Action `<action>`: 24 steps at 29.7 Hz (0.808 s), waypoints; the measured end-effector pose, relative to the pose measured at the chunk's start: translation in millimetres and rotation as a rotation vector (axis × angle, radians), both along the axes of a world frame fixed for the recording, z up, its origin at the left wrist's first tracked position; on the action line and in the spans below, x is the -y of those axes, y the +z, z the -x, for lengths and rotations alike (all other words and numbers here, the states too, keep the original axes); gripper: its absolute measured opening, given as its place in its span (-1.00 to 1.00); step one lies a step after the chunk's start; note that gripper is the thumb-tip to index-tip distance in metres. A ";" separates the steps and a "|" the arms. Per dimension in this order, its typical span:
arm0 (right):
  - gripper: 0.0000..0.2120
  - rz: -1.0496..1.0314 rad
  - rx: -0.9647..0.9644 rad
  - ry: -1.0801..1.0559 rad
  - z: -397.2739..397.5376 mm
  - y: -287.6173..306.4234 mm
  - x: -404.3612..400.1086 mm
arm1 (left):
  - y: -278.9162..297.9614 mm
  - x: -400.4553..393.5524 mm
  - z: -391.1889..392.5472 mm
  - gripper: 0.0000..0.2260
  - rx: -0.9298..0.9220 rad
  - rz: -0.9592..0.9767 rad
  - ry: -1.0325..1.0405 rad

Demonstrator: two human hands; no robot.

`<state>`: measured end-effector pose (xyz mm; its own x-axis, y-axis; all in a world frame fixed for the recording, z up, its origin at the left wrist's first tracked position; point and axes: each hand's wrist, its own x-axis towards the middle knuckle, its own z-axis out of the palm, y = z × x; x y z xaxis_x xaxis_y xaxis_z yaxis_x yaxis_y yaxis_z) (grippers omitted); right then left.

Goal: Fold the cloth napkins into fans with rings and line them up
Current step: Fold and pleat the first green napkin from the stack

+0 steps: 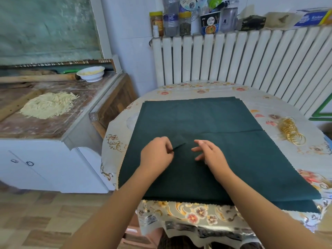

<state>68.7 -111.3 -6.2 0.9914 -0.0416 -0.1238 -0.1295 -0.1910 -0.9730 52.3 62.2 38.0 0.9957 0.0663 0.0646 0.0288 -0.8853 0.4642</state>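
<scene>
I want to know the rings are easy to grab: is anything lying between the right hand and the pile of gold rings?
Nothing visible blocks the way. Between the right hand and the gold rings lies only flat green napkin and a strip of the flowered tablecloth. The left hand pinches a small fold on the other side.

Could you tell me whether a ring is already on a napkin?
No, the gold rings lie piled on the table, beside the flat green napkins.

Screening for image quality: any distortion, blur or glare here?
Head view: wide-angle bending curves the radiator and table edge; left counter is softly blurred; daylight is even, glossy tablecloth glints at the front; hands and napkin read clearly.
</scene>
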 end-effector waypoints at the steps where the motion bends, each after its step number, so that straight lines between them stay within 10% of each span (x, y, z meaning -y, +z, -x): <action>1: -0.76 -0.024 -0.054 -0.003 2.1 5.8 2.3 | -1.5 8.5 6.9 -0.89 0.001 -0.021 -0.052; 7: -0.76 0.175 -0.165 0.104 20.4 13.7 13.5 | -12.8 31.3 28.2 -0.84 -0.184 -0.067 -0.260; 11: -0.83 0.350 -0.129 0.153 32.1 8.9 22.3 | -3.5 19.7 26.0 -0.66 -0.517 0.232 -0.310; 17: -0.84 0.505 0.038 0.190 49.1 -1.3 23.2 | -26.2 7.0 18.3 -0.74 -0.060 -0.026 -0.259; 24: -0.82 0.519 0.175 0.229 67.7 -10.1 26.7 | -57.3 4.3 27.6 -0.54 -0.066 -0.285 -0.460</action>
